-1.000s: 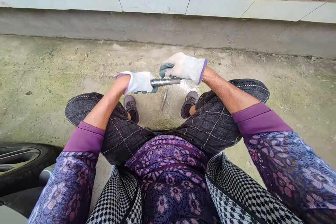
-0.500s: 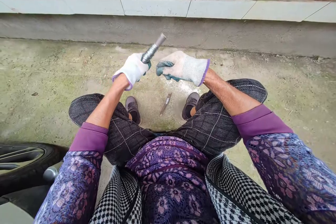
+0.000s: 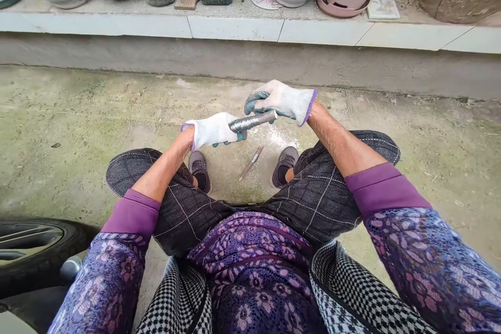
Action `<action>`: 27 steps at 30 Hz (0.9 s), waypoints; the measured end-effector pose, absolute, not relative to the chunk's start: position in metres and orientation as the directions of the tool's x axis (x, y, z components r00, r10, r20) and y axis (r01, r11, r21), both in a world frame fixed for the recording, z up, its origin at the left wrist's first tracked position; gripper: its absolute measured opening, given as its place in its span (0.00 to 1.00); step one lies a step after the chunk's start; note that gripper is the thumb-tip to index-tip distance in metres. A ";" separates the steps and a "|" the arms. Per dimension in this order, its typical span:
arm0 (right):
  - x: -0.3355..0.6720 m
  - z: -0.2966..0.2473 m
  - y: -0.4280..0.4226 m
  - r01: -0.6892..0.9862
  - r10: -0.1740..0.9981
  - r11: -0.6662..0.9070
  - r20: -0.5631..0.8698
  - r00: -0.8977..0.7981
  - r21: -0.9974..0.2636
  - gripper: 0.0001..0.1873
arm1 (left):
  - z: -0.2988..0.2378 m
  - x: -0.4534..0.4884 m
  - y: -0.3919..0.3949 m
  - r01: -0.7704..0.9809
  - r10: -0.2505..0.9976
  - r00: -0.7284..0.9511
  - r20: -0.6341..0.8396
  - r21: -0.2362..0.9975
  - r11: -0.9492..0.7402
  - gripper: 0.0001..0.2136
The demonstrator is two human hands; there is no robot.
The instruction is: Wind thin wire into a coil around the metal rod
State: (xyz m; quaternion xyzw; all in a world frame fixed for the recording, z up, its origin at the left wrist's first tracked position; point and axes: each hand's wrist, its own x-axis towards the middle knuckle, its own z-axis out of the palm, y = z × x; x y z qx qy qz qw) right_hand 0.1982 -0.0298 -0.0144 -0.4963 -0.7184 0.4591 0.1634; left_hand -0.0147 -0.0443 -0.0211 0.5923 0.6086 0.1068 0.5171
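The white-gloved left hand (image 3: 211, 130) is closed around one end of a short grey metal rod wound with wire (image 3: 252, 121), held level above the knees. The gloved right hand (image 3: 279, 102) curls loosely over its far end, fingers touching. A firm left grip and steady right-hand support would likely keep the rod from slipping; a thin metal strip (image 3: 251, 163) lies on the concrete floor (image 3: 78, 130) between the shoes.
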 end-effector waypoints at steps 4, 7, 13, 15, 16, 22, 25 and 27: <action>0.188 -0.014 -0.034 0.491 0.887 -0.022 -0.244 -0.393 -0.871 0.05 | -0.005 -0.017 -0.033 0.597 0.833 0.375 -0.406 0.793 0.118 0.10; 0.178 -0.012 -0.027 0.478 0.905 -0.004 -0.207 -0.373 -0.879 0.06 | 0.001 -0.017 -0.014 0.544 0.864 0.390 -0.318 0.837 0.063 0.09; 0.173 -0.010 0.011 0.600 0.905 0.091 -0.185 -0.382 -0.795 0.05 | -0.009 -0.005 0.026 0.271 0.919 0.275 -0.282 0.940 0.207 0.09; 0.176 -0.013 0.017 0.630 0.898 0.172 -0.142 -0.416 -0.757 0.06 | -0.014 -0.005 0.038 0.217 0.923 0.243 -0.299 0.944 0.249 0.11; 0.178 -0.015 0.017 0.640 0.888 0.199 -0.140 -0.438 -0.742 0.07 | -0.017 -0.008 0.044 0.235 0.926 0.229 -0.300 0.940 0.247 0.12; 0.192 -0.008 0.008 0.656 0.874 0.187 -0.181 -0.450 -0.731 0.13 | -0.037 -0.029 0.066 0.944 0.893 0.280 -0.352 0.272 -0.189 0.10; 0.207 -0.014 0.027 0.716 0.919 0.213 -0.112 -0.378 -0.665 0.14 | -0.039 -0.021 0.054 0.888 0.775 0.422 -0.470 0.042 -0.458 0.11; 0.217 -0.027 0.042 0.746 0.946 0.150 -0.125 -0.299 -0.649 0.14 | -0.033 -0.012 0.042 0.841 0.709 0.533 -0.461 0.200 -0.503 0.11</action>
